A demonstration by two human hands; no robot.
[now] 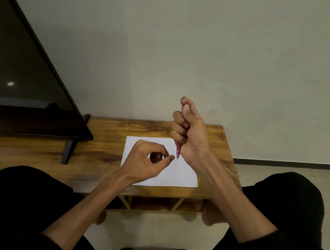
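Observation:
A white sheet of paper (183, 175) lies on the wooden table (103, 145) in front of me. My right hand (191, 131) is raised above the sheet's far right corner. It grips a red pen (178, 151) in its fist, tip pointing down and hanging above the paper, with the thumb on the pen's upper end. My left hand (146, 161) hovers over the middle of the sheet with its fingers curled in toward the palm. Its thumb tip reaches toward the pen tip without touching it. I see nothing held in the left hand.
A large dark flat screen (27, 73) stands on its feet at the table's left end, against the pale wall. My knees in dark trousers flank the table's front edge. A tiled floor shows to the right of the table.

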